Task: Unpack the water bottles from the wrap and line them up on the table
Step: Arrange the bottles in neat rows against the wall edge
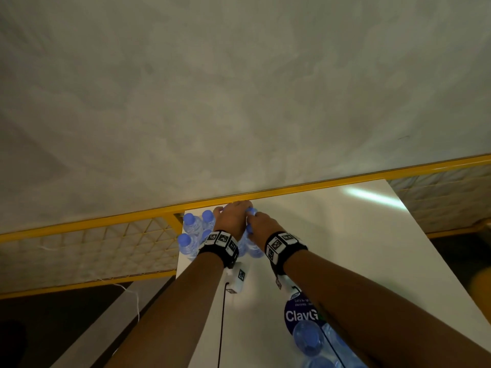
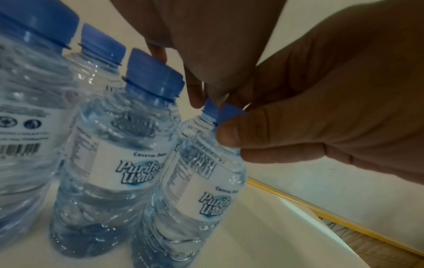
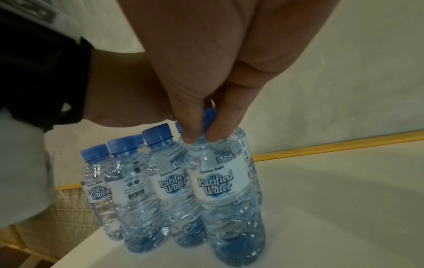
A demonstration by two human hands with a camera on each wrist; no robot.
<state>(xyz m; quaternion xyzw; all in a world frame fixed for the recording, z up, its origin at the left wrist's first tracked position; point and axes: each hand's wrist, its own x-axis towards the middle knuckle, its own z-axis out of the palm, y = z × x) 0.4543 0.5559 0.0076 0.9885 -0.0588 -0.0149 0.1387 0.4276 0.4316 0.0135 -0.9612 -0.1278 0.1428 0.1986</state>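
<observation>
Several small clear water bottles (image 1: 190, 221) with blue caps stand grouped at the far left corner of the white table (image 1: 332, 248). My left hand (image 1: 232, 216) hovers over the group, and its fingertips (image 2: 197, 98) pinch the cap of one bottle (image 2: 201, 181). Just right of it, my right hand (image 1: 261, 225) pinches the cap and neck of the front right bottle (image 3: 220, 181), which is upright with its base at the table top. The other bottles (image 3: 135, 181) stand close to its left. The wrapped pack (image 1: 308, 338) lies near me at the lower right, partly under my right forearm.
A yellow rail (image 1: 106, 221) with wire mesh runs along the table's far and left edges, in front of a grey wall. A black cable (image 1: 221, 314) hangs from my left wrist over the table. The table stretches away to the right (image 3: 344, 199).
</observation>
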